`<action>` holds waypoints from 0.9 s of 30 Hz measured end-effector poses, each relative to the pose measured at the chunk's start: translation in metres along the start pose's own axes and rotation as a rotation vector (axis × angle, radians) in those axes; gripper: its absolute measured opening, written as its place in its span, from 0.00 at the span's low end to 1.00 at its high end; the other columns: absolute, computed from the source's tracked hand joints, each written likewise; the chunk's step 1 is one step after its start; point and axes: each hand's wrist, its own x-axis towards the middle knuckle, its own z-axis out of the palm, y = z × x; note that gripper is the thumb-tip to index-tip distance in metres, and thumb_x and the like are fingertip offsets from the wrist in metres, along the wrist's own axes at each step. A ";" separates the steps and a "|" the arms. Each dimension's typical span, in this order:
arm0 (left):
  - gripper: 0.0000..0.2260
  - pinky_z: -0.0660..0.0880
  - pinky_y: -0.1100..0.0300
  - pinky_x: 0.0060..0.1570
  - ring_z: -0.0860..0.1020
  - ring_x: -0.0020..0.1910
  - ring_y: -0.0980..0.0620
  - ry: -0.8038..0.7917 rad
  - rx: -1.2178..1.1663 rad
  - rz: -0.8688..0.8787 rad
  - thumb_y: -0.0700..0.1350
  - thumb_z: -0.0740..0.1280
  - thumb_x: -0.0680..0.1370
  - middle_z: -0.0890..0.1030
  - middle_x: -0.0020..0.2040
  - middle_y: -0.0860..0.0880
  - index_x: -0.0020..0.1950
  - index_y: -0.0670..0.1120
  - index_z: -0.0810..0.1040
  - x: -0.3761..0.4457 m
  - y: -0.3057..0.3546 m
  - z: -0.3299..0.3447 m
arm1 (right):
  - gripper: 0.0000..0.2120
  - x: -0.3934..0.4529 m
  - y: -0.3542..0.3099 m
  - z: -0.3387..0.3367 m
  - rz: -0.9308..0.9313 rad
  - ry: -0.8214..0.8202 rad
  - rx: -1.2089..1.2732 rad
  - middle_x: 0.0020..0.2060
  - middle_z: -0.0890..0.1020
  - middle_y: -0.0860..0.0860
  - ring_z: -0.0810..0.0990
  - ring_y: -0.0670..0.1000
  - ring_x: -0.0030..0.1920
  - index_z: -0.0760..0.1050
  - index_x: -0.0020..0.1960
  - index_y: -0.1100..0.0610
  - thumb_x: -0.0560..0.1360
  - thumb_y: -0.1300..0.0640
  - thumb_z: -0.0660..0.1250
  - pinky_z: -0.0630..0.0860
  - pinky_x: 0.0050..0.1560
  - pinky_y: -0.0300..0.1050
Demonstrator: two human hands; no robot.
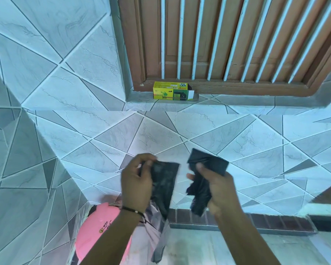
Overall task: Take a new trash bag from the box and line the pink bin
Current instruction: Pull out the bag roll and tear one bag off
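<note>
A thin black plastic trash bag (161, 188) is pinched at its top by the left hand (137, 183), hanging twd 6 o'clock. A folded black bag wad (206, 169) is gripped by the right hand (217, 187). Round pink plastic bin (96, 230) at 7 o'clock; yellow-green cardboard box (172, 91) on sill at 12, end flap open.

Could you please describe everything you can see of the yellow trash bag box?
The trash bag box is a small yellow and green printed carton, apparently cardboard, lying on its long side on the tiled ledge below the barred wooden window. Its right end flap hangs open. "bin" shows on its front. Neither hand touches it.
</note>
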 end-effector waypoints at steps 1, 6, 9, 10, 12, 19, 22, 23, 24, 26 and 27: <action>0.17 0.73 0.74 0.37 0.78 0.34 0.65 0.048 0.003 -0.008 0.33 0.62 0.76 0.82 0.35 0.62 0.36 0.54 0.78 0.007 -0.005 -0.009 | 0.03 0.004 -0.006 -0.008 -0.010 0.027 0.047 0.29 0.84 0.55 0.82 0.54 0.29 0.79 0.43 0.63 0.72 0.68 0.67 0.77 0.22 0.46; 0.07 0.72 0.71 0.47 0.78 0.47 0.62 -0.179 0.313 0.051 0.47 0.63 0.77 0.82 0.44 0.61 0.43 0.56 0.80 0.019 -0.018 -0.034 | 0.09 0.015 -0.016 -0.028 0.050 -0.069 0.164 0.40 0.85 0.57 0.85 0.56 0.38 0.78 0.51 0.62 0.70 0.63 0.68 0.81 0.32 0.51; 0.19 0.71 0.70 0.50 0.76 0.49 0.66 -0.435 0.420 0.103 0.64 0.56 0.71 0.80 0.47 0.63 0.49 0.56 0.79 0.003 -0.009 -0.021 | 0.15 0.014 -0.006 -0.012 0.147 -0.147 0.311 0.47 0.85 0.58 0.84 0.57 0.45 0.81 0.50 0.61 0.65 0.57 0.71 0.81 0.47 0.57; 0.21 0.70 0.70 0.49 0.76 0.48 0.67 -0.512 0.389 0.091 0.66 0.56 0.69 0.80 0.46 0.63 0.50 0.56 0.79 -0.003 -0.006 -0.015 | 0.13 0.014 -0.003 -0.008 0.167 -0.158 0.352 0.46 0.85 0.57 0.85 0.56 0.44 0.84 0.46 0.60 0.64 0.55 0.70 0.81 0.49 0.57; 0.23 0.70 0.71 0.48 0.77 0.44 0.68 -0.662 0.255 0.011 0.68 0.59 0.67 0.81 0.44 0.61 0.51 0.55 0.78 -0.019 -0.003 -0.002 | 0.12 0.011 -0.002 -0.001 0.177 -0.212 0.409 0.44 0.86 0.57 0.85 0.54 0.42 0.85 0.39 0.58 0.66 0.51 0.67 0.80 0.49 0.54; 0.25 0.68 0.39 0.66 0.75 0.61 0.38 -0.721 -0.484 -0.497 0.59 0.63 0.75 0.78 0.60 0.36 0.61 0.40 0.75 -0.042 -0.009 0.023 | 0.22 0.003 0.006 0.007 0.138 -0.233 0.352 0.49 0.85 0.56 0.84 0.54 0.48 0.85 0.45 0.56 0.65 0.40 0.65 0.80 0.51 0.50; 0.18 0.77 0.50 0.51 0.80 0.48 0.43 -0.640 -0.603 -0.598 0.52 0.69 0.73 0.82 0.52 0.38 0.55 0.41 0.78 -0.041 -0.006 0.023 | 0.24 0.000 0.010 0.005 0.103 -0.210 0.262 0.52 0.83 0.56 0.81 0.55 0.53 0.81 0.52 0.58 0.65 0.42 0.67 0.75 0.59 0.54; 0.13 0.77 0.53 0.48 0.81 0.44 0.45 -0.586 -0.562 -0.590 0.49 0.69 0.74 0.83 0.50 0.40 0.53 0.42 0.79 -0.040 -0.006 0.024 | 0.23 -0.001 0.011 0.004 0.073 -0.197 0.207 0.51 0.84 0.56 0.81 0.55 0.53 0.80 0.52 0.58 0.65 0.43 0.69 0.74 0.59 0.54; 0.09 0.77 0.54 0.47 0.82 0.44 0.44 -0.526 -0.501 -0.569 0.45 0.67 0.76 0.84 0.50 0.40 0.53 0.43 0.79 -0.038 -0.007 0.024 | 0.23 -0.001 0.011 0.001 0.037 -0.193 0.139 0.51 0.84 0.55 0.81 0.55 0.52 0.80 0.52 0.57 0.63 0.43 0.72 0.74 0.57 0.54; 0.07 0.78 0.52 0.50 0.83 0.47 0.43 -0.439 -0.397 -0.510 0.41 0.64 0.77 0.85 0.49 0.42 0.53 0.45 0.79 -0.033 -0.008 0.021 | 0.26 -0.001 0.009 -0.007 -0.008 -0.185 0.004 0.46 0.84 0.53 0.80 0.54 0.47 0.81 0.47 0.54 0.54 0.43 0.79 0.75 0.44 0.51; 0.07 0.78 0.51 0.51 0.83 0.47 0.42 -0.427 -0.343 -0.461 0.42 0.63 0.78 0.85 0.48 0.42 0.54 0.45 0.78 -0.030 -0.007 0.018 | 0.22 -0.001 0.006 -0.012 -0.008 -0.180 -0.031 0.41 0.83 0.53 0.78 0.54 0.43 0.82 0.42 0.53 0.52 0.45 0.81 0.74 0.38 0.49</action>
